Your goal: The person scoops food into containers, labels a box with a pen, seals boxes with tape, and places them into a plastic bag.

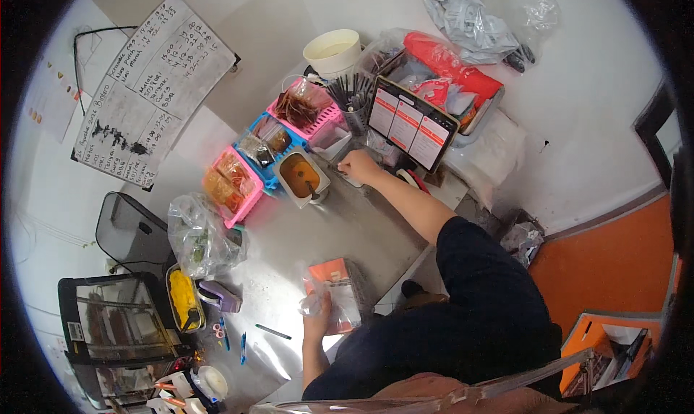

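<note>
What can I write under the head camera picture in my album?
At the grey table: right hand near a tablet, left hand at an orange-and-white package.

Grip of the right hand (361, 167) too small and blurred for certainty

This looks like a small commercial kitchen, perhaps for takeaway. A metal worktop (278, 244) carries orange-brown sauce (297, 169) with a ladle (312, 190) and plastic baskets (251, 205) of bagged food (234, 169), near a tablet (412, 127) and handwritten whiteboard (163, 67).
</note>
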